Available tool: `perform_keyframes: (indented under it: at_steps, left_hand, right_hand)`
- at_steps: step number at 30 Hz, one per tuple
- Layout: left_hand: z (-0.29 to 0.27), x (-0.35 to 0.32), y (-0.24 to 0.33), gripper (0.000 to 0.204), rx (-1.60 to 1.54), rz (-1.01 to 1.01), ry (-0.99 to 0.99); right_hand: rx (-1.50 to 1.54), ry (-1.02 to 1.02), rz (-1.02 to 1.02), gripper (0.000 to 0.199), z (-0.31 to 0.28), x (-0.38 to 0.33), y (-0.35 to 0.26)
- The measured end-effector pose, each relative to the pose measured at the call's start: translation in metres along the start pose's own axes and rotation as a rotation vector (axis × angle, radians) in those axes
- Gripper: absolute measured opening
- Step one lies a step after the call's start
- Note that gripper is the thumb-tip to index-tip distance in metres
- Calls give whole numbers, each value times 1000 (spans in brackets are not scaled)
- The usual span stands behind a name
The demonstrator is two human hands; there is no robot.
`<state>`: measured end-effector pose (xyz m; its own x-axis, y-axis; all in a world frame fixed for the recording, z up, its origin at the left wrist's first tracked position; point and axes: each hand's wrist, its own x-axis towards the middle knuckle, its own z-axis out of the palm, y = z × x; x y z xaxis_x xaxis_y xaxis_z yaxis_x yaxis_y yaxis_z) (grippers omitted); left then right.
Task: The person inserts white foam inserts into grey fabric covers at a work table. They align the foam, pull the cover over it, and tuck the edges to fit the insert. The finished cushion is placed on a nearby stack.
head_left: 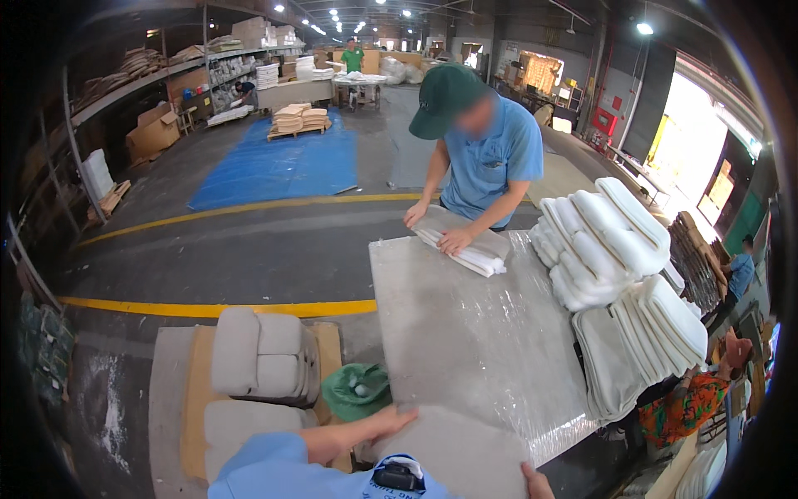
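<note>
A flat grey fabric piece (455, 456) lies in front of me, over the near end of the table. My left hand (394, 422) holds its upper left edge, and the fingertips are partly hidden. At its right edge my right hand (537, 481) grips it, only partly in the picture. Across the table (465, 333), covered in grey sheeting with clear plastic along its right side, a co-worker in a cap presses both hands on a folded grey-and-white piece (461, 241).
White padded rolls (603, 241) and folded grey-and-white pieces (636, 345) are stacked on the right side. Grey cushion-like bundles (258, 353) sit on cardboard at left, beside a green plastic bag (356, 391). A blue floor sheet (283, 162) lies beyond the yellow line.
</note>
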<state>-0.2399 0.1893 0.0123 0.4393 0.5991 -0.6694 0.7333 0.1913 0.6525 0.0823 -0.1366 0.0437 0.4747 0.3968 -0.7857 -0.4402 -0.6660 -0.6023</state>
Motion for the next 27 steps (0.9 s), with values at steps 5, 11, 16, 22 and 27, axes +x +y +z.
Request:
perform_keyframes:
  at_steps: [5, 11, 16, 22, 27]
  left_hand:
    - [-48, 46, 119, 84, -275, 350, 65]
    - [-64, 65, 274, 59, -699, 789, 48]
    - [-26, 111, 250, 46, -482, 998, 90]
    - [61, 130, 243, 71, -614, 687, -105]
    - [61, 156, 235, 60, -839, 438, -371]
  right_hand:
    - [518, 20, -575, 68, 15, -47, -36]
    - [322, 46, -963, 85, 69, -102, -20]
    - [14, -120, -755, 109, 130, -91, 26]
    - [342, -544, -636, 89, 135, -68, 33]
    - [118, -363, -660, 53, 97, -30, -21]
